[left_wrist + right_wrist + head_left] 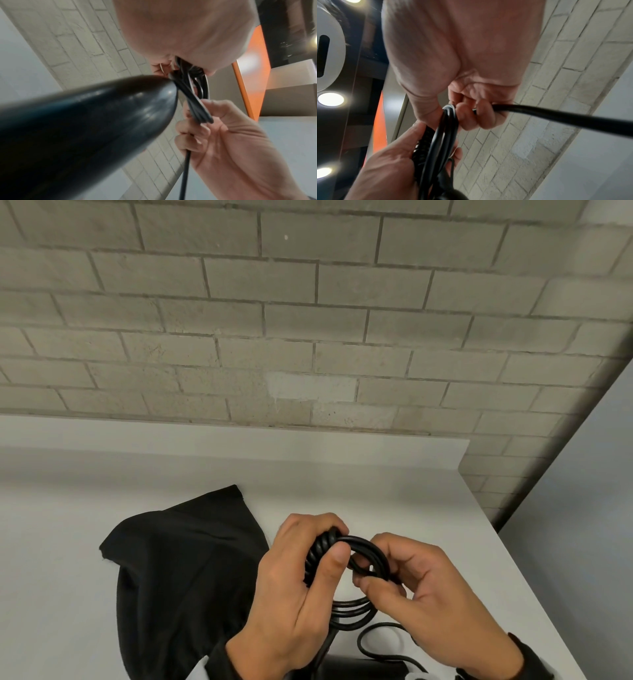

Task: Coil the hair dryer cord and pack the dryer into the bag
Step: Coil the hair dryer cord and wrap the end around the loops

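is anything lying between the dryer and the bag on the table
Nothing visible does. The bag lies flat on the table just left of the dryer, but both hands are busy gripping the cord.

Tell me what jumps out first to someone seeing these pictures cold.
First, two bare hands meeting at the table's near edge: the left hand grips a bundle of black cord loops while the right hand pinches the loops' other side. Next, the black bag lying slack on the white table to their left. The dryer itself looms dark in the left wrist view, below the left hand.
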Tool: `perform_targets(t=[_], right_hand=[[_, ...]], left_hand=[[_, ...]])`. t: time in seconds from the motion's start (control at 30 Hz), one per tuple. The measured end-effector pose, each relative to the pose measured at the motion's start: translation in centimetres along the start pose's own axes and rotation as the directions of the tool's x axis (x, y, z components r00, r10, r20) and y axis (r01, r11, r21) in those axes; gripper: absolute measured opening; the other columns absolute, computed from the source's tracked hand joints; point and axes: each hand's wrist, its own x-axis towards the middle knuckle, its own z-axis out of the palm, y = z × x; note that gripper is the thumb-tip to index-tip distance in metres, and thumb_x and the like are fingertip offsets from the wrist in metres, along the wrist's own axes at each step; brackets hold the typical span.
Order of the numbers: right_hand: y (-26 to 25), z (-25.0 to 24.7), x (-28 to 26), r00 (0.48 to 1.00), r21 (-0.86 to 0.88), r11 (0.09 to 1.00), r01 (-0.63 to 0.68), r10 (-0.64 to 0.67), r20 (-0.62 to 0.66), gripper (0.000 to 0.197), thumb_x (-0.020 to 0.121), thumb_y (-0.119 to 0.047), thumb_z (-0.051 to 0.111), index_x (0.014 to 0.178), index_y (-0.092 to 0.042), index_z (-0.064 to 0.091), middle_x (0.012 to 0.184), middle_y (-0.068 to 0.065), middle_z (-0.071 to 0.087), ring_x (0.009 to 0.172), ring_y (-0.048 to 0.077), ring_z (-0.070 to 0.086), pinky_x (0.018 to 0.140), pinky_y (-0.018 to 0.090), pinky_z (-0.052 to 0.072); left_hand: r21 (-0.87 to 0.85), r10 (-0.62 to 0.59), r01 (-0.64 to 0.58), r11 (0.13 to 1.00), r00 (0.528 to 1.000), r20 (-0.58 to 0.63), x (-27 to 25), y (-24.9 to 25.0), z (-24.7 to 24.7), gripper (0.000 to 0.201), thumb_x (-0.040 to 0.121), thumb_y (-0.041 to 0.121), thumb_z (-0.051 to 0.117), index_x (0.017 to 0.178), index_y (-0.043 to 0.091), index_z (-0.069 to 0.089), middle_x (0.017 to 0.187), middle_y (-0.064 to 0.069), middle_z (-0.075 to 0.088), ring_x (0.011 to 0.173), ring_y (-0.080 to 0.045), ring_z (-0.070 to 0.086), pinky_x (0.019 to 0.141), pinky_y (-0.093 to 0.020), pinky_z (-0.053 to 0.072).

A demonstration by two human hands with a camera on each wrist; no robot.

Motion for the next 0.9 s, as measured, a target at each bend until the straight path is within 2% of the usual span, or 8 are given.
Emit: perform_targets(t=[0.23, 0.33, 0.4, 0.47, 0.53, 0.6, 0.73, 0.9], right_hand=[[0.1, 0.1, 0.3, 0.995, -0.153, 0.987, 0.047, -0.06, -0.081, 0.025, 0.086, -0.005, 0.065, 0.085, -0.029, 0.068, 0.074, -0.002, 0.061, 0.069, 0.014, 0.05, 0.071, 0.034, 0.048], [0.3, 0.9, 0.3, 0.979, -0.202, 0.978, 0.054, -0.092, -0.183, 0.03, 0.082, -0.007, 0.07, 0.086, -0.037, 0.068, 0.078, -0.009, 0.064, 0.08, 0.014, 0.057, 0.076, 0.023, 0.046], [0.8, 1.5, 0.1, 0.925, -0.297, 0.951, 0.087, -0.188, -0.331, 0.034, 0.074, -0.013, 0.076, 0.092, -0.038, 0.064, 0.09, -0.01, 0.063, 0.088, 0.013, 0.058, 0.077, 0.016, 0.043], [1.2, 2.2, 0.0, 0.806, -0.413, 0.903, 0.12, -0.332, -0.49, 0.04, 0.065, -0.017, 0.081, 0.092, -0.037, 0.06, 0.094, -0.011, 0.056, 0.085, 0.01, 0.056, 0.074, 0.011, 0.04], [1.7, 3.1, -0.1, 0.713, -0.526, 0.84, 0.133, -0.45, -0.538, 0.03, 0.064, -0.016, 0.082, 0.083, -0.03, 0.062, 0.083, -0.003, 0.05, 0.072, 0.006, 0.051, 0.063, 0.01, 0.039], [2.4, 4.3, -0.1, 0.679, -0.61, 0.782, 0.129, -0.518, -0.52, 0.018, 0.071, -0.015, 0.081, 0.081, -0.024, 0.069, 0.071, -0.002, 0.048, 0.056, 0.01, 0.047, 0.049, 0.018, 0.04], [2.5, 5.7, -0.3, 0.737, -0.667, 0.744, 0.034, -0.47, -0.487, 0.02, 0.086, -0.036, 0.065, 0.094, -0.022, 0.077, 0.064, -0.003, 0.05, 0.039, 0.014, 0.044, 0.036, 0.021, 0.039], [1.5, 6.3, -0.6, 0.842, -0.566, 0.805, -0.176, -0.175, -0.51, 0.023, 0.085, -0.055, 0.048, 0.08, -0.04, 0.065, 0.075, -0.013, 0.045, 0.038, 0.006, 0.036, 0.038, 0.01, 0.029]], left_hand=[[-0.114, -0.159, 0.159, 0.981, 0.987, 0.007, -0.4, 0.5, 0.2, 0.023, 0.09, 0.05, 0.05, 0.098, 0.033, 0.064, 0.085, -0.001, 0.064, 0.073, -0.017, 0.063, 0.065, -0.013, 0.045], [-0.155, -0.193, 0.189, 0.97, 0.981, -0.012, -0.4, 0.6, 0.3, 0.023, 0.088, 0.05, 0.052, 0.097, 0.033, 0.065, 0.087, -0.005, 0.064, 0.076, -0.02, 0.065, 0.064, -0.013, 0.047], [-0.126, -0.195, 0.189, 0.974, 0.98, -0.042, -0.4, 0.5, 0.4, 0.019, 0.088, 0.051, 0.052, 0.096, 0.037, 0.063, 0.087, -0.005, 0.065, 0.078, -0.018, 0.066, 0.064, -0.011, 0.047], [-0.073, -0.182, 0.177, 0.982, 0.98, -0.078, -0.4, 0.4, 0.5, 0.016, 0.089, 0.052, 0.05, 0.095, 0.041, 0.061, 0.087, -0.002, 0.065, 0.077, -0.015, 0.067, 0.063, -0.01, 0.047], [-0.025, -0.158, 0.156, 0.987, 0.982, -0.103, -0.4, 0.4, 0.7, 0.015, 0.09, 0.051, 0.049, 0.096, 0.041, 0.059, 0.087, 0.0, 0.065, 0.076, -0.014, 0.067, 0.063, -0.01, 0.046], [0.019, -0.12, 0.124, 0.992, 0.985, -0.125, -0.5, 0.2, 0.8, 0.015, 0.092, 0.05, 0.048, 0.096, 0.039, 0.058, 0.088, 0.004, 0.064, 0.076, -0.015, 0.067, 0.064, -0.012, 0.047], [0.087, -0.05, 0.067, 0.994, 0.983, -0.176, -0.4, -0.2, 0.9, 0.023, 0.096, 0.053, 0.044, 0.097, 0.035, 0.057, 0.091, 0.012, 0.059, 0.077, -0.016, 0.066, 0.064, -0.022, 0.05], [0.151, 0.022, 0.01, 0.988, 0.978, -0.208, 0.1, -0.7, 1.0, 0.028, 0.097, 0.052, 0.044, 0.097, 0.027, 0.057, 0.095, 0.019, 0.054, 0.076, -0.015, 0.063, 0.063, -0.018, 0.049]])
